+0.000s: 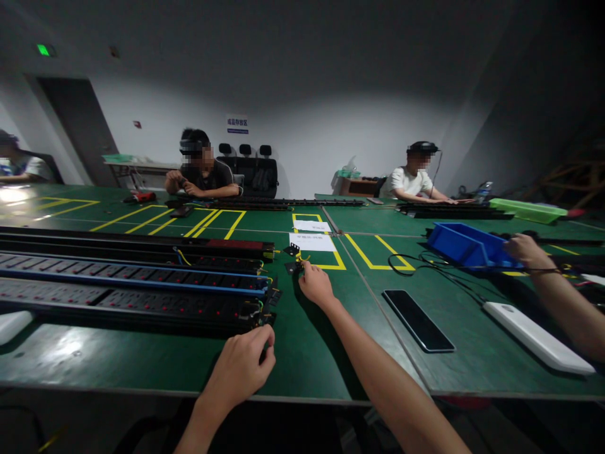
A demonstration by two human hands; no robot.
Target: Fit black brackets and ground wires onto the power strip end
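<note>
"Several long black strips with red dots (165, 304), one blue-edged, lie on the glossy green counter (295, 372). Where exactly?"

"Beyond the left grip (243, 366) and left of the right grip (316, 287); thin coloured wires (260, 306) show at their ends."

"And each grip?"

"Left: narrow, fingers curled by the nearest strip's end. Right: narrow, fingertips at small black parts with yellow wire (292, 268). Whether either holds anything, I cannot tell."

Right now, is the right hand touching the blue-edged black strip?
Apart: the head view shows green tabletop between the right hand and the end of the blue-edged black strip.
</note>
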